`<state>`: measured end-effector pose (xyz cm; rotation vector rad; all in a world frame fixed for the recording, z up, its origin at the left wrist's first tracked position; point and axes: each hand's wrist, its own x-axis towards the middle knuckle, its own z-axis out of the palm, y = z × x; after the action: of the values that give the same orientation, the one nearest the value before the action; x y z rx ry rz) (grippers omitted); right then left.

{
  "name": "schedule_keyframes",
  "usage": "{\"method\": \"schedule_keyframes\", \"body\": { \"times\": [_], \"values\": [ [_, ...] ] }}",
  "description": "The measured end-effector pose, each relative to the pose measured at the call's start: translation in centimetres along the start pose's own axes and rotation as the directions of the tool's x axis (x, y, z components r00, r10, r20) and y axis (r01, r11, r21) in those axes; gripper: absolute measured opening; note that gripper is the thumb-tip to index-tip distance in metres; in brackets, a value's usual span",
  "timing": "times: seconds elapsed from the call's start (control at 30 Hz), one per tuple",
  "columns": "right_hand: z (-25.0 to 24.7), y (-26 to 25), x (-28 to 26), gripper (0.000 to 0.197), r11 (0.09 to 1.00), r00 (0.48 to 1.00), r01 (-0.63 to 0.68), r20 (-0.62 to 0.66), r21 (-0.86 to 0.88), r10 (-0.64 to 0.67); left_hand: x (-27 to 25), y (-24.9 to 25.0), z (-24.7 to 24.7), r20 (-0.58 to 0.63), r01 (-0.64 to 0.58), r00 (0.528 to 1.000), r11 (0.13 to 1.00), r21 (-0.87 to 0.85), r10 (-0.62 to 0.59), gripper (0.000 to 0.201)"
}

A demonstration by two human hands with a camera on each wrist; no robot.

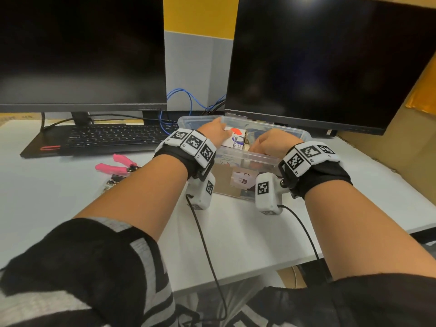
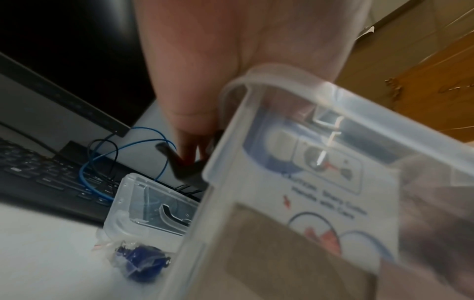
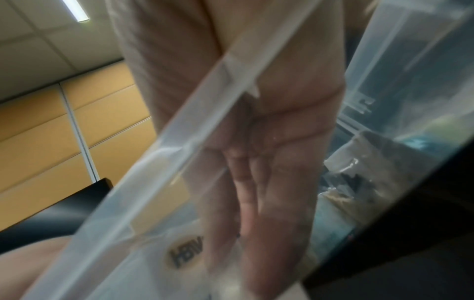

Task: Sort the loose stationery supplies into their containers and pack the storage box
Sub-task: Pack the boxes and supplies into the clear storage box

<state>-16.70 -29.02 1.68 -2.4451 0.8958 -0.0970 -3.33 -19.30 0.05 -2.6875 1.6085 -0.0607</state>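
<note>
We see both hands reaching into the clear storage box (image 1: 264, 159), which sits on the white desk (image 1: 236, 232) btwn the two dark monitors. Left hand (image 1: 215, 132) lies on top of the white tape dispenser carton (image 1: 232, 143) inside the box, at its left end; whether the fingers curl round the carton or just press it, we can't tell. Right hand (image 1: 271, 142) is over the near rim, fingers straight and pointing down inside the box per the right wrist view, holding nothing we can make out. Left of the box, w/ a gap: pink pliers (image 1: 116, 165), a small clear case (image 2: 148, 205) and a bag of blue bits (image 2: 138, 261). Black keyboard (image 1: 111, 138) lies behind those.
</note>
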Motion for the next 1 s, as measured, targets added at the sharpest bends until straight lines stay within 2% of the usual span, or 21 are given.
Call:
{"method": "schedule_keyframes", "body": {
  "times": [0.23,0.4,0.47,0.53,0.6,0.63,0.67,0.7,0.77,0.83,0.9,1.0],
  "values": [
    [0.1,-0.3,-0.2,0.02,0.998,1.0,0.013,-0.017,-0.065,-0.014,0.3,0.1,0.1,0.001,-0.063,0.998,0.986,0.152,0.064,0.049],
    [0.3,-0.7,-0.5,0.04,0.976,1.0,0.004,0.002,-0.219,-0.004,0.4,0.0,0.3,-0.028,-0.039,0.999,0.998,0.043,0.041,0.044],
    [0.3,-0.6,-0.4,0.034,0.972,1.0,0.007,0.007,-0.237,-0.005,0.3,0.1,0.1,-0.066,-0.032,0.998,0.995,-0.095,0.026,0.036],
    [0.3,-0.5,-0.2,0.029,0.978,1.0,0.004,0.002,-0.207,-0.004,0.3,-0.4,-0.1,-0.156,0.037,0.983,0.945,-0.325,-0.093,0.032],
    [0.3,-0.5,-0.1,0.028,0.983,1.0,0.008,-0.007,-0.183,-0.01,0.5,-2.1,0.3,-0.253,0.139,0.918,0.846,-0.514,-0.304,0.035],
    [0.3,-0.6,-0.1,0.029,0.983,1.0,0.012,-0.009,-0.181,-0.014,0.7,-3.1,0.8,-0.258,0.17,0.875,0.761,-0.627,-0.409,0.037],
    [0.3,-0.7,-0.2,0.029,0.984,1.0,0.018,-0.012,-0.18,-0.021,0.8,-3.9,1.5,-0.249,0.203,0.841,0.707,-0.678,-0.48,0.038],
    [0.4,-0.7,-0.2,0.03,0.983,1.0,0.022,-0.013,-0.18,-0.025,1.1,-4.6,2.3,-0.214,0.244,0.83,0.679,-0.692,-0.516,0.039],
    [0.4,-0.7,0.0,0.032,0.981,0.999,0.03,-0.007,-0.189,-0.032,1.4,-5.1,3.5,-0.096,0.333,0.857,0.686,-0.646,-0.506,0.039],
    [0.4,-0.6,0.2,0.03,0.99,1.0,0.027,0.002,-0.141,-0.027,1.0,-4.7,3.9,-0.011,0.366,0.898,0.761,-0.535,-0.44,0.039],
    [0.4,-0.5,0.3,0.028,0.994,0.999,0.037,0.011,-0.103,-0.036,1.0,-4.5,4.6,0.074,0.329,0.94,0.827,-0.457,-0.334,0.042],
    [0.5,-0.3,0.5,0.027,0.997,0.999,0.045,0.032,-0.067,-0.043,1.3,-4.3,6.2,0.179,0.302,0.95,0.89,-0.341,-0.254,0.05]
  ]
}}
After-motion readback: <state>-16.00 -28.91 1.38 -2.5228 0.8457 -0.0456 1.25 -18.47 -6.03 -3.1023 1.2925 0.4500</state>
